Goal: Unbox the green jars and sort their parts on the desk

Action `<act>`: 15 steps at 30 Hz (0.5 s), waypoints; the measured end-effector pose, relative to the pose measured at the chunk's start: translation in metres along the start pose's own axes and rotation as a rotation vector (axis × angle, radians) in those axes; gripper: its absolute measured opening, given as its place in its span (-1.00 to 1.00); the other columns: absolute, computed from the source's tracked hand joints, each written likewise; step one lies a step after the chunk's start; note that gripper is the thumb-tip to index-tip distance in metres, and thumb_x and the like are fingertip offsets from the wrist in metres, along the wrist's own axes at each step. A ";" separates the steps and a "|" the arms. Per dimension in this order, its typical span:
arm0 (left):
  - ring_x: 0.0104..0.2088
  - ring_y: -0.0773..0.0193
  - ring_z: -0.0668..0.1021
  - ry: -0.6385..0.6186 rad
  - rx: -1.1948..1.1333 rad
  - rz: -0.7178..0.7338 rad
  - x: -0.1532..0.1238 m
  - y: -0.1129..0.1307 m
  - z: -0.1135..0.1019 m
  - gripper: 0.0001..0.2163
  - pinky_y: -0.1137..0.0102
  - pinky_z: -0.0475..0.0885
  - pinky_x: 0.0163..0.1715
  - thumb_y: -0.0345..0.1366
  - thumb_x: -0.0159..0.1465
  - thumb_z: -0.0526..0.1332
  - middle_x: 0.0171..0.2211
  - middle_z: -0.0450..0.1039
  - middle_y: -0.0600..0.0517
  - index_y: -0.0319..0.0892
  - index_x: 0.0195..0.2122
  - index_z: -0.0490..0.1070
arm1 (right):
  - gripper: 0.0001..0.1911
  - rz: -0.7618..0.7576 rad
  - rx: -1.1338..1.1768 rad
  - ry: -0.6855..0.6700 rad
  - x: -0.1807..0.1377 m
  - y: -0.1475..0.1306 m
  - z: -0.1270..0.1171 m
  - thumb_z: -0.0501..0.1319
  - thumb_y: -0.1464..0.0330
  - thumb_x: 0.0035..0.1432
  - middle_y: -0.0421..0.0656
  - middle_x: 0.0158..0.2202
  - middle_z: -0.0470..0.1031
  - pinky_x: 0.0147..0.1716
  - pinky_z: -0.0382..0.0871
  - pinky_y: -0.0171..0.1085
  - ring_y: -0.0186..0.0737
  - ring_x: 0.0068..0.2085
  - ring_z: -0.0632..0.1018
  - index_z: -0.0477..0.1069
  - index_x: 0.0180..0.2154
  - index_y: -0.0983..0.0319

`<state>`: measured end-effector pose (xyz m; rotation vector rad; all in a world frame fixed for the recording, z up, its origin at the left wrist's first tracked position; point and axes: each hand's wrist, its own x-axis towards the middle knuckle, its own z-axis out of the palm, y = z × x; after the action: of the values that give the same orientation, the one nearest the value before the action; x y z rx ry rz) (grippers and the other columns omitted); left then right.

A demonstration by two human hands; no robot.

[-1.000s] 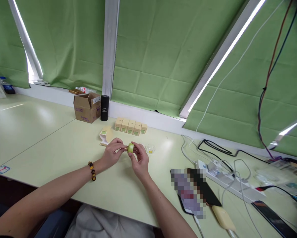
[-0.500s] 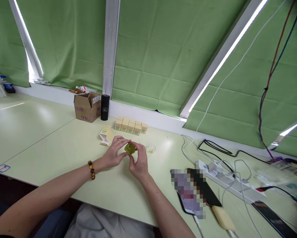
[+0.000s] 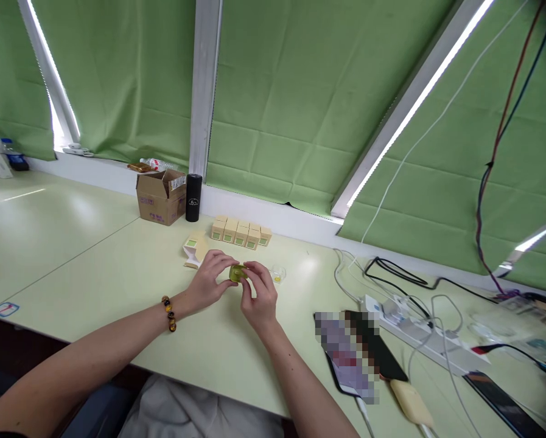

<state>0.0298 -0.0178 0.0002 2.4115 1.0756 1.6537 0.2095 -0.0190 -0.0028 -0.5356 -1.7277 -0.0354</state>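
My left hand and my right hand meet over the pale green table and both pinch a small yellow-green piece between their fingertips. A bead bracelet is on my left wrist. Just right of the hands lies a small clear plastic case with something yellow inside. An opened small cream box lies just behind my left hand. A row of several small cream boxes stands further back.
A cardboard box and a black cylinder stand near the window ledge. To the right lie a phone, a white power strip with tangled cables, and a yellowish oblong object. Green blinds cover the windows.
The yellow-green piece has been turned between my fingers and lowered slightly; my right fingers have shifted over its top. The arms have stayed in place.
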 end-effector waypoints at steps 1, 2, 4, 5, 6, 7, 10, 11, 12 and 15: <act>0.06 0.01 0.43 0.001 0.015 0.024 0.000 0.001 0.000 -0.63 0.02 0.47 0.08 -0.30 0.31 0.40 -0.04 0.56 -0.10 -0.08 0.13 0.46 | -0.62 -0.010 -0.007 0.008 -0.001 0.001 0.001 0.14 0.59 0.33 0.05 0.03 0.48 -0.04 0.65 0.00 -0.04 0.04 0.59 0.49 0.07 0.16; 0.05 0.01 0.43 0.003 0.031 0.050 0.000 0.001 0.000 -0.63 0.02 0.47 0.08 -0.30 0.31 0.40 -0.04 0.56 -0.10 -0.08 0.13 0.46 | -0.63 -0.018 -0.014 0.011 -0.001 0.001 0.001 0.14 0.60 0.33 0.04 0.02 0.48 -0.06 0.65 -0.02 -0.06 0.02 0.59 0.50 0.05 0.16; 0.05 0.02 0.43 0.013 0.064 0.094 0.000 0.003 -0.001 -0.63 0.03 0.47 0.07 -0.32 0.32 0.39 -0.04 0.57 -0.10 -0.09 0.14 0.46 | -0.63 -0.021 -0.030 0.009 -0.002 0.001 0.001 0.13 0.61 0.33 0.03 0.01 0.48 -0.08 0.66 -0.04 -0.07 0.00 0.59 0.53 0.02 0.16; 0.05 0.02 0.43 0.020 0.079 0.114 0.000 0.004 -0.001 -0.63 0.03 0.48 0.07 -0.33 0.32 0.38 -0.03 0.57 -0.09 -0.09 0.14 0.45 | -0.64 -0.018 -0.038 0.008 -0.002 0.001 0.001 0.13 0.61 0.33 0.03 0.00 0.48 -0.08 0.65 -0.04 -0.08 -0.01 0.59 0.54 0.01 0.16; 0.05 0.03 0.44 0.027 0.093 0.132 -0.001 0.004 -0.001 -0.63 0.04 0.48 0.06 -0.35 0.33 0.37 -0.03 0.57 -0.09 -0.09 0.15 0.45 | -0.64 -0.012 -0.044 0.006 -0.002 0.001 0.001 0.13 0.60 0.33 0.02 -0.01 0.48 -0.09 0.65 -0.05 -0.08 -0.02 0.59 0.55 0.00 0.16; 0.04 0.03 0.44 0.030 0.105 0.147 -0.001 0.005 -0.001 -0.63 0.05 0.48 0.06 -0.36 0.34 0.36 -0.03 0.58 -0.08 -0.08 0.16 0.44 | -0.65 -0.006 -0.048 0.003 -0.002 0.001 0.001 0.13 0.60 0.33 0.01 -0.02 0.48 -0.10 0.65 -0.05 -0.09 -0.04 0.59 0.56 -0.01 0.16; 0.03 0.04 0.44 0.027 0.131 0.173 -0.002 0.007 -0.001 -0.62 0.05 0.49 0.04 -0.38 0.35 0.34 -0.03 0.58 -0.08 -0.07 0.18 0.43 | -0.65 0.005 -0.058 0.000 -0.003 0.001 0.002 0.13 0.59 0.33 0.01 -0.04 0.47 -0.12 0.65 -0.05 -0.10 -0.07 0.59 0.57 -0.03 0.15; 0.03 0.04 0.45 0.023 0.139 0.174 -0.002 0.007 -0.001 -0.62 0.05 0.49 0.04 -0.38 0.35 0.33 -0.03 0.58 -0.08 -0.07 0.18 0.43 | -0.65 0.006 -0.063 -0.002 -0.003 0.002 0.002 0.13 0.59 0.33 0.00 -0.05 0.47 -0.13 0.65 -0.04 -0.10 -0.08 0.59 0.58 -0.03 0.15; 0.03 0.04 0.45 0.021 0.145 0.175 -0.002 0.008 -0.001 -0.62 0.04 0.49 0.03 -0.38 0.35 0.33 -0.03 0.59 -0.08 -0.06 0.19 0.43 | -0.65 0.004 -0.068 -0.001 -0.004 0.002 0.002 0.13 0.58 0.33 0.00 -0.05 0.46 -0.13 0.65 -0.04 -0.10 -0.08 0.59 0.58 -0.04 0.14; 0.03 0.03 0.47 0.019 0.160 0.177 -0.002 0.008 -0.001 -0.62 0.03 0.49 0.03 -0.38 0.36 0.32 -0.03 0.59 -0.08 -0.05 0.19 0.43 | -0.65 -0.004 -0.083 -0.001 -0.004 0.003 0.003 0.13 0.59 0.32 0.00 -0.04 0.46 -0.13 0.65 -0.03 -0.09 -0.07 0.59 0.58 -0.04 0.14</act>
<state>0.0327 -0.0251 0.0014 2.6683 1.0638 1.7040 0.2083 -0.0164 -0.0084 -0.5926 -1.7337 -0.1101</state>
